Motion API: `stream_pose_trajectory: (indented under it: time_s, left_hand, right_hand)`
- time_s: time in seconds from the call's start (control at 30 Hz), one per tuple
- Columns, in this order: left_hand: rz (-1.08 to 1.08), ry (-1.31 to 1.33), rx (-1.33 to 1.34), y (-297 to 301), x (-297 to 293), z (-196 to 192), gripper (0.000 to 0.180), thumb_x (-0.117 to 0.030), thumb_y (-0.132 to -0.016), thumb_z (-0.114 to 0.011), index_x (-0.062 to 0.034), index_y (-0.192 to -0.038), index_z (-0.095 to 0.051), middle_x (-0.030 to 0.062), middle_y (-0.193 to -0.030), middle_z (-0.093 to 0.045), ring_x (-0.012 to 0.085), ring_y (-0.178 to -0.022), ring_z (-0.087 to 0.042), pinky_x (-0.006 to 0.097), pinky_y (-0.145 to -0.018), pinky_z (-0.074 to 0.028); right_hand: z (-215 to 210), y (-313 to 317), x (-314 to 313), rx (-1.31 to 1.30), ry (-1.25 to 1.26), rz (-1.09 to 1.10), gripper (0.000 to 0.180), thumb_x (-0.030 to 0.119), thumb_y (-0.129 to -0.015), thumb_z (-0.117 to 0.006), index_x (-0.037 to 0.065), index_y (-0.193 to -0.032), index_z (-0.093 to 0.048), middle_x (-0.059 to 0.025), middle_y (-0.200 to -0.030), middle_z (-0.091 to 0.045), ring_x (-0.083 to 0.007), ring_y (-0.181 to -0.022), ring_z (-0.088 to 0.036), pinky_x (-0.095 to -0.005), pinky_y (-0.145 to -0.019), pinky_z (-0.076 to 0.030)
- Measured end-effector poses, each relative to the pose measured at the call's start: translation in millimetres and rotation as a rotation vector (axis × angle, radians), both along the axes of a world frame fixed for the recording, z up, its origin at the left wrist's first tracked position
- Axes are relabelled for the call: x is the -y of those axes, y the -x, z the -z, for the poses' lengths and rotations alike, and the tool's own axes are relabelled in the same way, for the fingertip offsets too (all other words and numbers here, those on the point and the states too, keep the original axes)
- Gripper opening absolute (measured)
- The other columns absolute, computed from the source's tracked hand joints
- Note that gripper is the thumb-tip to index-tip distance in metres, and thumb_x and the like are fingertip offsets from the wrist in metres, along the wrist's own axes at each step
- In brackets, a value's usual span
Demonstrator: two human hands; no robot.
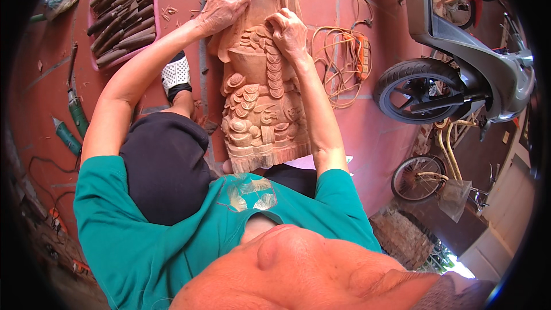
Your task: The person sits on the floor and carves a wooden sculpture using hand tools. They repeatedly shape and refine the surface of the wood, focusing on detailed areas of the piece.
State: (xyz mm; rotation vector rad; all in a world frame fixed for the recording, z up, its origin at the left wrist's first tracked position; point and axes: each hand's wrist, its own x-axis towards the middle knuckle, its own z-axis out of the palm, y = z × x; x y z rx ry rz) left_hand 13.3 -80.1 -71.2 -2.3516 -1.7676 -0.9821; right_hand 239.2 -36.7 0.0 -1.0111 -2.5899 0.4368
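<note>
Red tiled floor point(46, 86) under us | scooter point(459, 63) far right, bicycle point(425, 175) near right | wood carving point(261, 92) centre, our left hand point(222, 7) and right hand point(288, 31) curled on it | tray of chisels point(120, 14) far left | orange cable point(338, 57) right of carving.

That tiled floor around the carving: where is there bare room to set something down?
Bare tiles lie left of the pink tray of chisels, and between the orange cord and the scooter wheel. It is crowded on the wooden carving, where the left hand and right hand rest.
</note>
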Motion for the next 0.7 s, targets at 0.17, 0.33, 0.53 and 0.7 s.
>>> stream_pose_trajectory:
  time_s: [0.17,0.33,0.53,0.7]
  left_hand:
    - [0.003,0.004,0.011,-0.4,1.3,0.7,0.013,-0.021,-0.094,-0.060,-0.0154,-0.104,-0.064,-0.0030,-0.117,-0.060,0.0175,-0.122,-0.049,0.041,-0.094,-0.030]
    - [0.009,-0.026,0.008,-0.4,1.4,0.2,0.013,-0.021,-0.094,-0.060,-0.0155,-0.104,-0.064,-0.0030,-0.116,-0.060,0.0173,-0.122,-0.049,0.041,-0.093,-0.030]
    - [0.012,-0.070,0.004,-1.3,-0.1,0.8,0.013,-0.023,-0.091,-0.062,-0.0145,-0.102,-0.063,-0.0029,-0.115,-0.061,0.0177,-0.120,-0.050,0.042,-0.090,-0.032]
    - [0.009,0.007,0.025,-2.8,1.7,0.2,0.013,-0.020,-0.093,-0.062,-0.0154,-0.104,-0.064,-0.0032,-0.117,-0.060,0.0185,-0.122,-0.049,0.041,-0.094,-0.030]
  right_hand:
    - [-3.6,-0.3,5.2,0.048,0.033,0.027,0.007,0.014,-0.079,-0.067,0.011,-0.079,-0.073,-0.0083,-0.084,-0.066,-0.0288,-0.085,-0.065,-0.0417,-0.076,-0.052]
    - [3.5,-6.4,9.6,0.062,-0.029,0.241,0.011,0.014,-0.081,-0.063,0.010,-0.079,-0.073,-0.0095,-0.084,-0.068,-0.0296,-0.083,-0.067,-0.0423,-0.074,-0.053]
    - [2.1,-14.7,1.4,-0.150,0.203,0.313,0.012,0.014,-0.085,-0.065,0.005,-0.085,-0.072,-0.0130,-0.085,-0.070,-0.0308,-0.082,-0.069,-0.0402,-0.073,-0.053]
    - [3.0,-17.4,1.7,-0.150,0.362,0.250,0.012,0.016,-0.086,-0.068,0.005,-0.090,-0.071,-0.0130,-0.086,-0.070,-0.0265,-0.079,-0.069,-0.0375,-0.073,-0.054]
